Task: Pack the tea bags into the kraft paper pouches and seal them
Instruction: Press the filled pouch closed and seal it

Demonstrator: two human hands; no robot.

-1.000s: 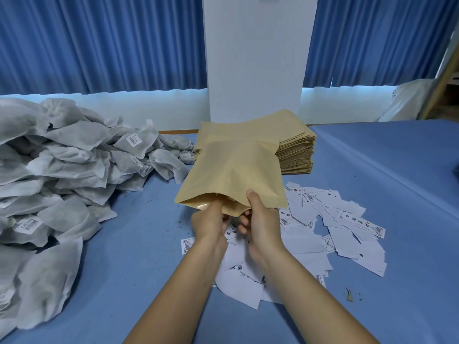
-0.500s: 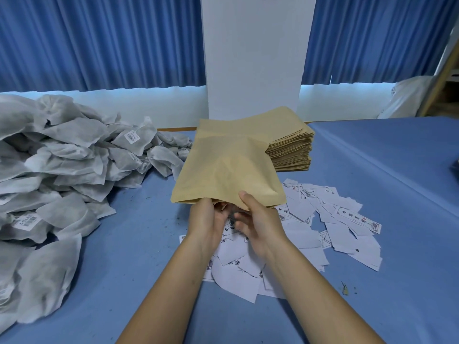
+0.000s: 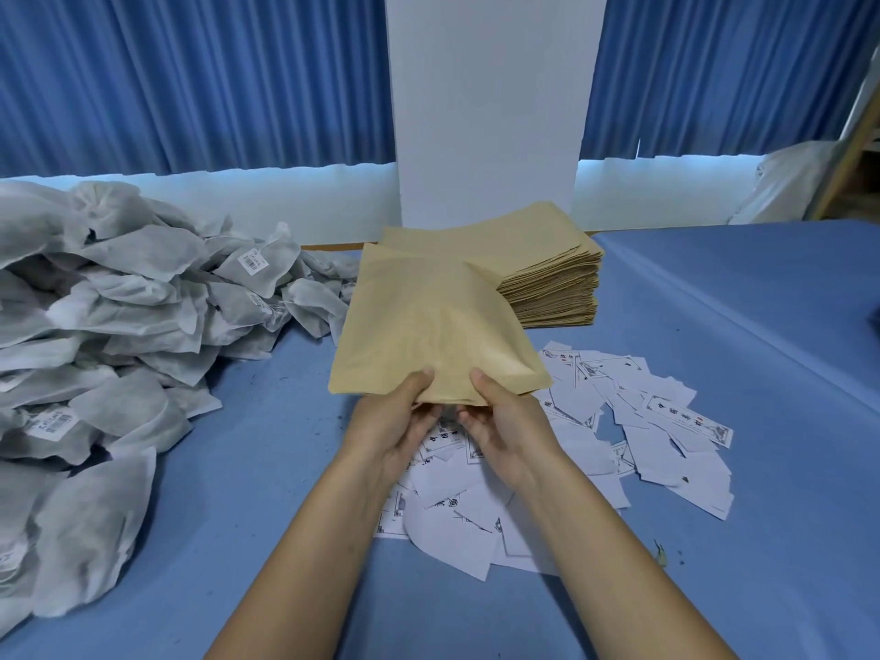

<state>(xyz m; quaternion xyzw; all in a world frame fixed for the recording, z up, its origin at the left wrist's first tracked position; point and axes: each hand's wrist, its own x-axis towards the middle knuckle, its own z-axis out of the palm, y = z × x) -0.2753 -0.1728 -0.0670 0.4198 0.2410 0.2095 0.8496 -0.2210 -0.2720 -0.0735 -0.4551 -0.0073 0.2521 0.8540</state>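
Observation:
A bulging kraft paper pouch [image 3: 428, 326] hangs above the blue table, its near edge flat and closed. My left hand [image 3: 395, 421] pinches that edge from the left, thumb on top. My right hand [image 3: 505, 421] pinches it from the right. Behind it stands a tall stack of flat kraft pouches [image 3: 547, 278]. A big heap of white tea bags [image 3: 105, 326] fills the table's left side. What is inside the held pouch is hidden.
Loose white printed paper labels [image 3: 643, 421] lie scattered under and right of my hands. The blue table [image 3: 738, 540] stretches to the right. A white pillar [image 3: 490, 102] and blue curtains [image 3: 190, 78] stand behind. A white sack [image 3: 790, 183] sits far right.
The pouch's mouth, gaping open a second ago, is now pressed flat between my thumbs and fingers. Both hands have stayed at its near edge.

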